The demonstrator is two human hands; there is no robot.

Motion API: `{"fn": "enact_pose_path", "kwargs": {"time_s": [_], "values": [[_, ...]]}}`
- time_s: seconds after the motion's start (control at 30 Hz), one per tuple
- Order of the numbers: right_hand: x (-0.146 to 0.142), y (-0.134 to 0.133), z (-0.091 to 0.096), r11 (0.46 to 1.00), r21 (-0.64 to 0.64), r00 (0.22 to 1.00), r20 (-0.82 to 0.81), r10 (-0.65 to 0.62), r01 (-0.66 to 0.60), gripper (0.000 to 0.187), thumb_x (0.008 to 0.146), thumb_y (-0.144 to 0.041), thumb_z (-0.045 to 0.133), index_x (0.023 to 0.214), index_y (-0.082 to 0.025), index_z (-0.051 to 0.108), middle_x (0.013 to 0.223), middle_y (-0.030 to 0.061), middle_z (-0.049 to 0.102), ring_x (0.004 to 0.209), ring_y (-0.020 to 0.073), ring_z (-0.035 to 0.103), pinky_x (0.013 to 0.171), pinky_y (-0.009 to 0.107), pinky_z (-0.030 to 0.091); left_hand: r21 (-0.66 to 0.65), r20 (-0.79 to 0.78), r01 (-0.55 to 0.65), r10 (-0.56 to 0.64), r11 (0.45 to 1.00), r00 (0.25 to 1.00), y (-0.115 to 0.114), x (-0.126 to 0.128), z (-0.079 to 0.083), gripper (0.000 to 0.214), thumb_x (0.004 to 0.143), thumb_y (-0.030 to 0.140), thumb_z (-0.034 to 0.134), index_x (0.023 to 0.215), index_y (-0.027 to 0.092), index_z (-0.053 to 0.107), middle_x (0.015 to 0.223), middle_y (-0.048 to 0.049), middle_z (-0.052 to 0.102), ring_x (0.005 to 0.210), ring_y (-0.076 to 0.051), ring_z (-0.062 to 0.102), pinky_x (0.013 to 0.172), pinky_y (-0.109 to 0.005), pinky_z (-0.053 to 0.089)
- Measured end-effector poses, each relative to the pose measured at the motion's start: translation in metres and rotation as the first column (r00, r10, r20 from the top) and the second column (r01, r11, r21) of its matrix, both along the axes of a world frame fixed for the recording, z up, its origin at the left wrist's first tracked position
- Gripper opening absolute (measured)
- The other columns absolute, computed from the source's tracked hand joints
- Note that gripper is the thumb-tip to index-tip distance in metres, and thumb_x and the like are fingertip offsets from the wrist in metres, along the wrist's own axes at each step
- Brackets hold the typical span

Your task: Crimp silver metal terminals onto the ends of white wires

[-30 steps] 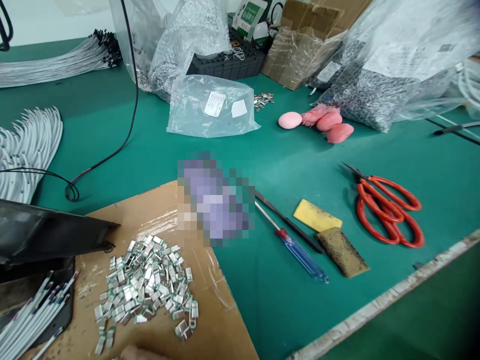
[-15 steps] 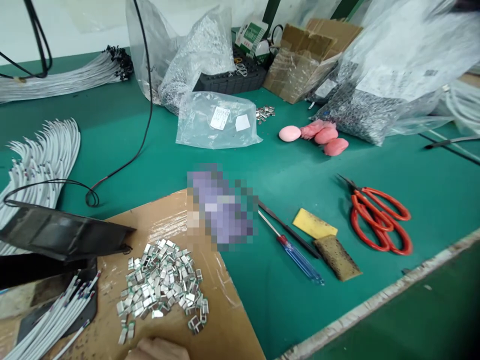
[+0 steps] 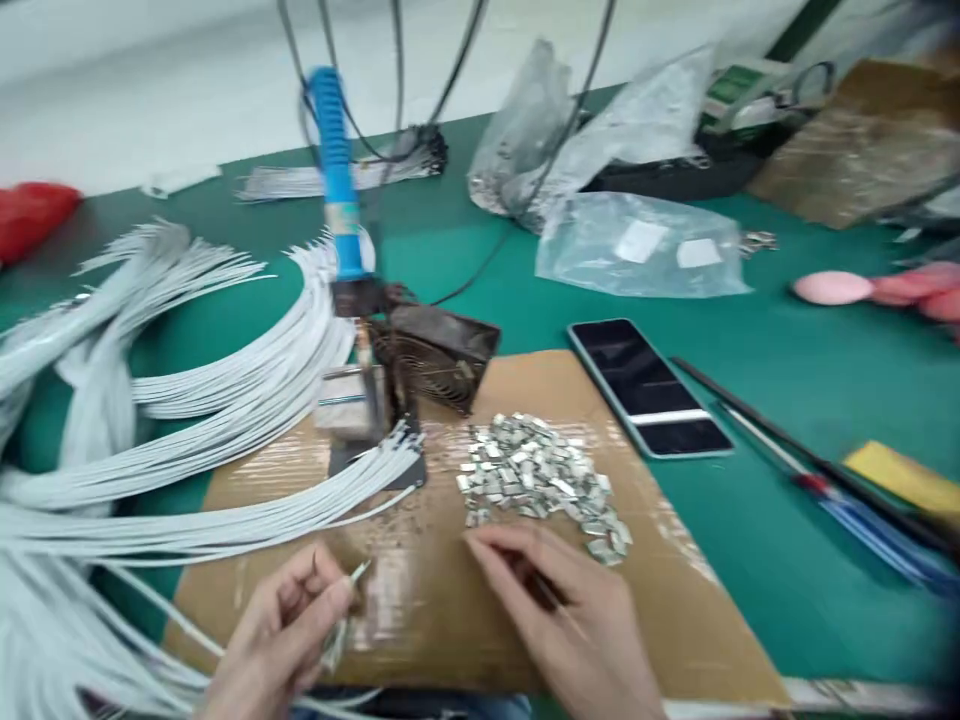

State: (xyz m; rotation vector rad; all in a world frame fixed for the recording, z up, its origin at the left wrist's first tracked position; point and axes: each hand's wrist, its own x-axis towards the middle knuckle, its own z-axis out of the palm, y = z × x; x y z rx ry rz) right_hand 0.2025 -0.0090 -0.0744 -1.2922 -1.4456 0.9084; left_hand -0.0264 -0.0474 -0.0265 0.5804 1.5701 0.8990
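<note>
Lower centre: wire (image 3: 360, 572) pinched in left hand (image 3: 281, 635), tip exposed, likely for access; right hand (image 3: 581, 620) fingertips pressed together near metal parts (image 3: 536, 465).

head view | from above | facing forward, down | bench (image 3: 795, 385) near

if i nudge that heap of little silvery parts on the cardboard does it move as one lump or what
The heap of silvery parts would probably spread apart, since the pieces look loose and overlap at odd angles. Single ones would likely slide rather than roll, being blocky and flat-sided. They may skid easily, as the cardboard has shiny patches.
</note>
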Motion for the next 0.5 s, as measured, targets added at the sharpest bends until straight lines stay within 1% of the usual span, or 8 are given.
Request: {"fn": "enact_pose_path", "kwargs": {"time_s": [0.07,0.13,0.17,0.23,0.3,0.4,0.5], "values": [[-0.007,-0.002,0.003,0.999,-0.047,1.0,-0.018,-0.016,0.015,0.007,0.091,-0.021,0.078,0.091,-0.026,0.083,0.078,0.0009,0.08,0.06,0.0147,0.072,0.055,0.019,0.058,0.055,0.076,-0.133,0.128,0.99,0.989,-0.003,-0.01,0.002,0.057,0.069,0.063,0.093,0.072,0.018,0.057,0.065,0.0088,0.041,0.057,-0.007,0.013,0.047,-0.018,0.011],[-0.019,-0.005,0.009,0.997,-0.077,0.999,-0.044,-0.008,0.005,0.006,0.092,-0.027,0.078,0.091,-0.026,0.083,0.068,-0.0013,0.074,0.052,0.0137,0.068,0.049,0.018,0.056,0.071,0.206,-0.2,0.182,0.977,0.962,-0.005,-0.018,0.003,0.056,0.07,0.059,0.095,0.075,0.017,0.058,0.065,0.0095,0.043,0.055,-0.005,0.01,0.047,-0.017,0.008],[-0.027,-0.006,0.013,0.995,-0.101,0.997,-0.072,-0.005,-0.003,0.007,0.092,-0.029,0.077,0.089,-0.026,0.083,0.063,-0.0021,0.071,0.05,0.0133,0.065,0.048,0.018,0.054,0.073,0.266,-0.209,0.183,0.975,0.946,-0.006,-0.02,0.002,0.055,0.071,0.058,0.095,0.076,0.017,0.059,0.065,0.0095,0.045,0.053,-0.004,0.01,0.046,-0.017,0.007],[-0.042,-0.009,0.021,0.986,-0.162,0.99,-0.142,0.003,-0.026,0.01,0.09,-0.032,0.079,0.084,-0.027,0.085,0.058,-0.0026,0.066,0.049,0.0131,0.061,0.048,0.02,0.051,0.069,0.34,-0.203,0.168,0.977,0.925,-0.007,-0.02,0.002,0.052,0.072,0.057,0.094,0.079,0.017,0.063,0.065,0.0086,0.048,0.051,-0.002,0.011,0.046,-0.017,0.006],[-0.055,-0.009,0.029,0.976,-0.209,0.982,-0.186,0.024,-0.063,0.009,0.087,-0.03,0.08,0.081,-0.028,0.087,0.057,-0.0025,0.064,0.05,0.0131,0.058,0.049,0.021,0.048,0.049,0.366,-0.172,0.142,0.984,0.92,-0.005,-0.017,0.003,0.051,0.072,0.06,0.093,0.081,0.017,0.068,0.063,0.0085,0.048,0.049,-0.001,0.011,0.045,-0.017,0.006],[-0.068,-0.006,0.038,0.965,-0.235,0.981,-0.179,0.07,-0.112,0.01,0.085,-0.026,0.08,0.083,-0.031,0.088,0.061,-0.0027,0.066,0.051,0.0118,0.058,0.049,0.02,0.045,0.023,0.376,-0.136,0.117,0.99,0.919,-0.001,-0.011,0.005,0.053,0.069,0.064,0.093,0.08,0.017,0.07,0.06,0.0086,0.045,0.048,-0.002,0.014,0.045,-0.018,0.006],[-0.075,-0.003,0.04,0.958,-0.253,0.979,-0.181,0.09,-0.135,0.014,0.085,-0.024,0.08,0.086,-0.033,0.09,0.066,-0.0024,0.07,0.054,0.0115,0.06,0.052,0.02,0.046,0.0,0.362,-0.097,0.091,0.995,0.928,0.004,-0.007,0.005,0.057,0.068,0.067,0.092,0.079,0.016,0.07,0.059,0.0082,0.046,0.048,-0.003,0.017,0.046,-0.019,0.007]]}}
